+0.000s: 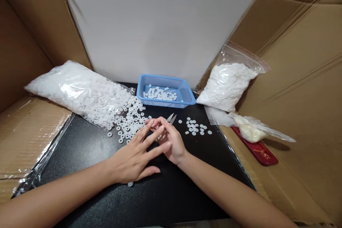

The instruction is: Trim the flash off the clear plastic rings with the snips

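Well, there were the hands, right in the middle of it, close together over the black counter (112, 199)! The left hand (130, 162) lay palm down, fingers spread and thumb well out, with nothing visible in its grip. Its fingers crossed in front of the right hand (175, 144), which was turned on its side, fingers curled; whether those fingers pinched anything, you could not tell. Just beyond them poked the parted blades of the scissors (174, 118), and whether the right hand had hold of them was hidden too.

And the score? Small white rings everywhere, in several lots! The big heap of loose rings (130, 119) spilled from the mouth of the clear bag (72, 89) on the left, and that bag was bulging. Out to the right, a far smaller cluster of rings (193, 129) sat apart. At the back, the blue basket (165, 103) had rings over only part of its floor. If the basket and the cluster counted as done, this looked like early going, with most left in heap and bag; which lot was finished, though, the view did not settle.
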`<state>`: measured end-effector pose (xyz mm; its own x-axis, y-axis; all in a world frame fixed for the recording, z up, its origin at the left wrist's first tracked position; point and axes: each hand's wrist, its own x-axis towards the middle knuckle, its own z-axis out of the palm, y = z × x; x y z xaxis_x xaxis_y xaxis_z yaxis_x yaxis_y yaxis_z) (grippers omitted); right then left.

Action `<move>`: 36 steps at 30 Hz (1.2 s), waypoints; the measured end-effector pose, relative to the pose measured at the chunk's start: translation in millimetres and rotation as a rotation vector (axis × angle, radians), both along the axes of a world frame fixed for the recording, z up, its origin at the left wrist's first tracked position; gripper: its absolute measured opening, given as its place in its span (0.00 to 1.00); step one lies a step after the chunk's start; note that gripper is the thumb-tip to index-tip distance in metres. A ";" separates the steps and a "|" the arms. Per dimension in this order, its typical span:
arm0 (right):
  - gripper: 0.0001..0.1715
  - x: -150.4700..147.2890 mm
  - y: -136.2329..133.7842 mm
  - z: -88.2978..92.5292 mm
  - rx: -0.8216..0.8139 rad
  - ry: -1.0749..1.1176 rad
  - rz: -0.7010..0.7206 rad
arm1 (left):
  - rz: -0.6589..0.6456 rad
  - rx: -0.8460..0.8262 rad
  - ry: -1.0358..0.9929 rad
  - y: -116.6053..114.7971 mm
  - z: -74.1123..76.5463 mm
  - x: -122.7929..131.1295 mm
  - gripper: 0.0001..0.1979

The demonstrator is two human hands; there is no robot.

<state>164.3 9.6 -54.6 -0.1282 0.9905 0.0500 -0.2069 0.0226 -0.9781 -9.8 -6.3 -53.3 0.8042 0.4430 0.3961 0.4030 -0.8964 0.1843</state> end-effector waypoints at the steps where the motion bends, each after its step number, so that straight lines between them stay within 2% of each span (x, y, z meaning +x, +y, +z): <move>1: 0.20 1.3 2.4 0.1 -0.027 0.032 -0.005 | -0.010 0.003 0.037 -2.2 0.3 3.0 0.34; 5: 0.19 9.6 11.7 1.4 -0.112 0.102 -0.056 | 0.024 0.019 0.118 4.7 -1.4 3.2 0.31; 8: 0.17 20.2 12.2 5.0 -0.159 0.102 -0.095 | 0.094 0.043 0.069 9.8 0.7 -7.6 0.29; 11: 0.16 31.6 2.7 7.8 -0.212 0.081 -0.124 | 0.100 -0.016 0.012 -6.7 6.8 -17.4 0.27; 13: 0.18 36.8 -6.1 7.5 -0.251 0.070 -0.130 | 0.006 -0.103 0.113 -26.4 8.3 -18.1 0.31; 14: 0.19 38.2 -10.1 7.0 -0.272 0.065 -0.124 | -0.010 -0.129 0.162 -35.0 7.3 -16.5 0.35; 16: 0.24 38.6 -15.6 6.1 -0.306 0.054 -0.105 | -0.020 -0.126 0.236 -43.3 2.5 -9.9 0.36; 18: 0.31 35.4 -18.3 6.8 -0.324 0.047 -0.095 | 0.072 -0.087 0.247 -35.9 -4.0 -1.1 0.31; 20: 0.35 28.8 -20.5 8.5 -0.319 0.045 -0.101 | 0.148 -0.039 0.241 -16.1 -9.5 6.8 0.26; 23: 0.39 13.8 -26.6 9.1 -0.281 0.025 -0.118 | 0.178 0.009 0.228 17.2 -13.4 12.2 0.22; 26: 0.41 -1.7 -33.8 3.2 -0.217 -0.034 -0.165 | 0.225 0.032 0.198 36.4 -15.5 10.0 0.22; 31: 0.43 -13.8 -28.2 -12.1 -0.115 -0.135 -0.221 | 0.334 0.056 0.143 43.2 -18.9 -2.2 0.22; 36: 0.40 -8.9 -6.1 -20.4 -0.094 -0.192 -0.202 | 0.346 0.092 0.121 40.8 -13.4 -11.3 0.22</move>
<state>155.5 3.5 -75.0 0.0743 0.9960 -0.0493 -0.0180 -0.0481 -0.9987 -21.2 34.5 -66.7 0.6570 0.6635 0.3580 0.6986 -0.7143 0.0416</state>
